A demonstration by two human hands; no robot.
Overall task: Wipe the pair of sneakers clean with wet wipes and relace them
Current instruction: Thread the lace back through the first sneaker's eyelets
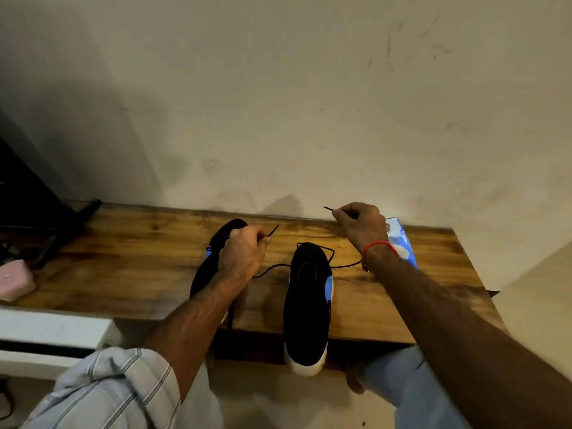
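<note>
The right sneaker (308, 301) sits toe-toward-the-person on the wooden table (139, 261), hanging a bit off the near edge, with its black lace (345, 265) through the far eyelets. The left hand (244, 252) and right hand (360, 226) each pinch one lace end, pulled out to either side, probably to even the lengths. The other sneaker (213, 258) waits just left behind the left wrist, and the blue wipes pack (405, 246) lies far right.

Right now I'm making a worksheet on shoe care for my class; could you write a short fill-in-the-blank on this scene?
1. Each of the two hands pinches one end of a black ____.
2. The lace runs through the sneaker whose toe overhangs the ____ table's near edge.
3. The right hand has a ____ thread round its wrist.
4. The left hand is above the other ____.

Missing: lace; wooden; red; sneaker
</note>
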